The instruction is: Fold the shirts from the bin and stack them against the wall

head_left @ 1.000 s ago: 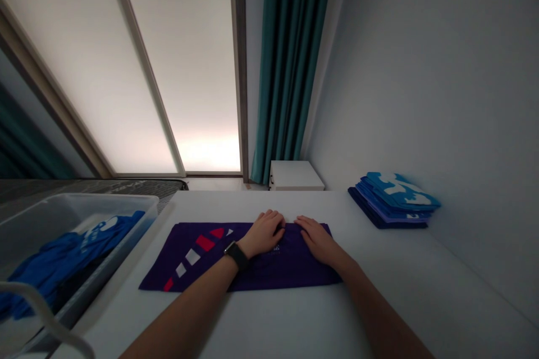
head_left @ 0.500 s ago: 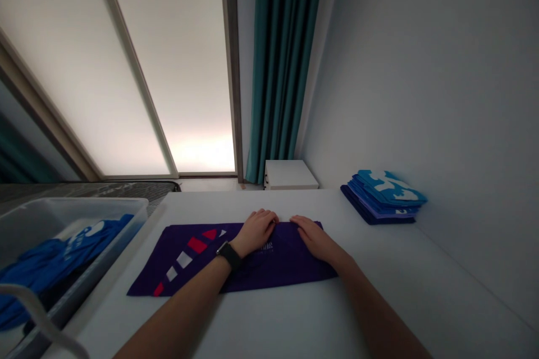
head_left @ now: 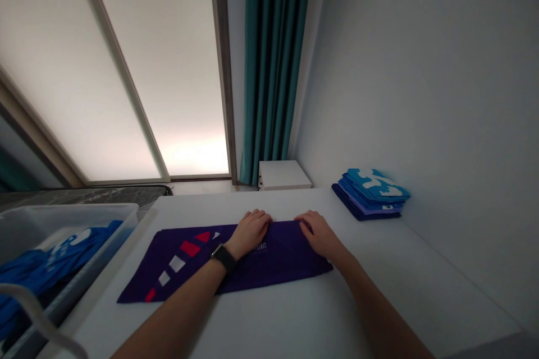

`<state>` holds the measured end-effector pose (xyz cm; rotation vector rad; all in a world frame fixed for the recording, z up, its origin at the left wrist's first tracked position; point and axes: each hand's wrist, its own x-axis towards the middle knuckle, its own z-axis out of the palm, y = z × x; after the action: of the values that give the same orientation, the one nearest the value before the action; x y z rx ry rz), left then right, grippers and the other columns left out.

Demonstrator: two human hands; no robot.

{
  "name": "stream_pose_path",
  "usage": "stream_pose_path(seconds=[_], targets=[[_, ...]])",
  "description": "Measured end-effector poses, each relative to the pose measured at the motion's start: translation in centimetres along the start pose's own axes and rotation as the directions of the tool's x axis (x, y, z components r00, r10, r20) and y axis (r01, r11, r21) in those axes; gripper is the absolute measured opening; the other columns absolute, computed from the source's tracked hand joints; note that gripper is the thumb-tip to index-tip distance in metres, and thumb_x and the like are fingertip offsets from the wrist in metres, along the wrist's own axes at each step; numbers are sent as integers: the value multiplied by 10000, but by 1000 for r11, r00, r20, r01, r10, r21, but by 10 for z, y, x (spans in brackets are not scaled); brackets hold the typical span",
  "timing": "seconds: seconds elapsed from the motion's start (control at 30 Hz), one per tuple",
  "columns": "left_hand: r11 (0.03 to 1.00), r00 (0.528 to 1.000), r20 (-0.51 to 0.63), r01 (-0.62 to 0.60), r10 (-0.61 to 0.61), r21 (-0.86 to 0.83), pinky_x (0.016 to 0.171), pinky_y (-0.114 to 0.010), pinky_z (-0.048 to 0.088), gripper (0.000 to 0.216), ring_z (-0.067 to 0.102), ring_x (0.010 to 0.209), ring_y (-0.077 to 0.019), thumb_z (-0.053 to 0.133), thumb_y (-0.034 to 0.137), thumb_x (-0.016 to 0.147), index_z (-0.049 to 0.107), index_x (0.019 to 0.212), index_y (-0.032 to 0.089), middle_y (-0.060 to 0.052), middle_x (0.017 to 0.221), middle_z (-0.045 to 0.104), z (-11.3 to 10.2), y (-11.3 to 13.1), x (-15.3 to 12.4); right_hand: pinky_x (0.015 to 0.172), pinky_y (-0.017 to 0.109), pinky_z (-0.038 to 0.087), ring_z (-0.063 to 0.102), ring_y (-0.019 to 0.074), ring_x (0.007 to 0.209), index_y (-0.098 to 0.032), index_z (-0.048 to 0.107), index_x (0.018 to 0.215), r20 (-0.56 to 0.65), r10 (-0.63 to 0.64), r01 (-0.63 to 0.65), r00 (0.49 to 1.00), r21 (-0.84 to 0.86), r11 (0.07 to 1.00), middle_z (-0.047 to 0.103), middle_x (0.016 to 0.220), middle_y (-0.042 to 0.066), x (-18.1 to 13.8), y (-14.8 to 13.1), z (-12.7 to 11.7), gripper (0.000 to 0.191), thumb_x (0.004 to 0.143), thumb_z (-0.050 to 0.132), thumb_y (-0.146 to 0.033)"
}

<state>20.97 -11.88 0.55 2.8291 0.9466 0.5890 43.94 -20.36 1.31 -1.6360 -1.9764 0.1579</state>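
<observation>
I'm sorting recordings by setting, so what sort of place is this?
Probably a room in a home, though that isn't certain: a long teal curtain hangs beside tall translucent panels, with a small white cabinet beyond the white table.

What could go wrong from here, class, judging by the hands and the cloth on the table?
1. The left hand and right hand are both at the far edge of the purple cloth; an uneven pull might skew or crease it.
2. The dark watch appears just over the cloth and could catch on it.
3. The folded stack has uneven layers, so a bump might make it slide.
</observation>
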Motion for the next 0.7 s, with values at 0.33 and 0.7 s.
stream_pose_path(seconds=[0.33, 0.7], targets=[[998, 1000, 21, 2, -1, -60, 898, -396, 370, 221, 540, 994, -242, 478, 252, 913, 604, 1089, 209, -62, 1007, 620, -4, 13, 0, 746, 341, 426, 559, 187, 759, -208, 574, 788, 48, 133, -131, 990, -32, 991, 600, 810, 38, -70, 0, -11, 144, 855, 449, -185], [976, 998, 57, -24, 37, -215, 871, -353, 393, 122, 573, 880, -199, 441, 190, 869, 558, 899, 209, -25, 893, 634, -9, 29, 3, 829, 389, 403, 528, 221, 899, -213, 575, 711, -54, 107, -108, 993, -5, 994, 587, 868, 50, -96, -4, -15, 275, 711, 385, -15]])
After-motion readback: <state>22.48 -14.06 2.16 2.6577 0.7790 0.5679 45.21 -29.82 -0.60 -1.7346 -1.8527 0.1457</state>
